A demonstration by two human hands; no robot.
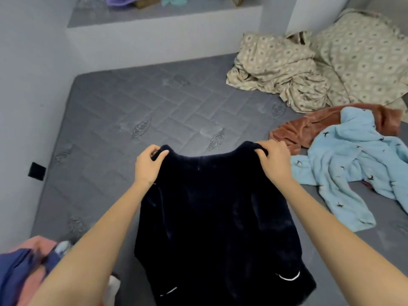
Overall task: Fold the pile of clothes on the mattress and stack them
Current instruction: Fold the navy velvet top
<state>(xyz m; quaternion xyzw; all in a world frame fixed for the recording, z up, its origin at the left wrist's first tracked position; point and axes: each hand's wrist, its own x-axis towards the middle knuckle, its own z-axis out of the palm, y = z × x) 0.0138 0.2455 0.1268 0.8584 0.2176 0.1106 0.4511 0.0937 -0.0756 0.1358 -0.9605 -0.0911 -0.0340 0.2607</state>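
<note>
No legible text, label, brand or number anywhere in view.
- Black patch (36, 171) by left edge of mattress (123, 102): no lettering can be made out.
- Dark garment (216, 217): short white curved lines low on the cloth, not characters.
- Light blue garment (344, 164): small dark motifs, pictorial only.
- Mattress quilting: leaf-like emblems, no wording.

Dark garment (216, 217) in left hand (146, 164) and right hand (274, 160) above grey mattress (154, 102), blue robe (353, 164) just right.
</note>
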